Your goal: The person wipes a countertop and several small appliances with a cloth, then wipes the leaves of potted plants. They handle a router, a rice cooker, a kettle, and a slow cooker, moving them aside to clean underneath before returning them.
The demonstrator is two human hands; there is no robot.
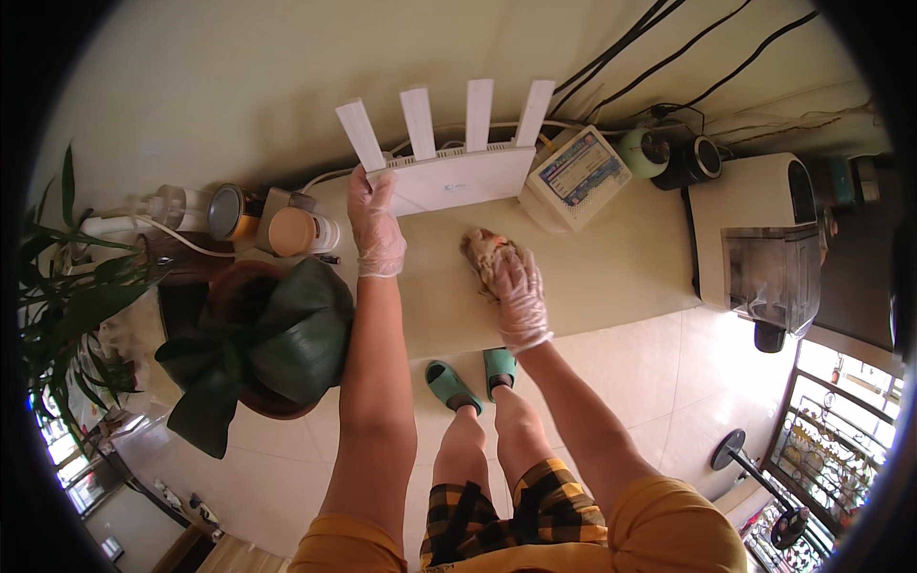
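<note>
The mustard-yellow sleeves (673,520) come in along the lower edge, beside black-and-yellow checked shorts (516,511); both hands wear clear plastic gloves. The left hand (377,222) is clamped on the left end of a white router (454,186), thumb on its front face. The router stands on edge near the wall at the back of the pale surface (611,272), its 4 flat antennas (417,124) pointing up. The right hand (522,291) is closed over a crumpled, patterned cloth (482,256), pressed on the surface in front of the router.

Just right of the router sits a white box (578,181) with a blue-and-white label; farther right is a white appliance (750,205) with a clear container. Left of the left hand are a pale-lidded jar (304,232) and a broad-leaved potted plant (296,334). Below, 2 green slippers (447,384) stand on the tiled floor (621,382).
</note>
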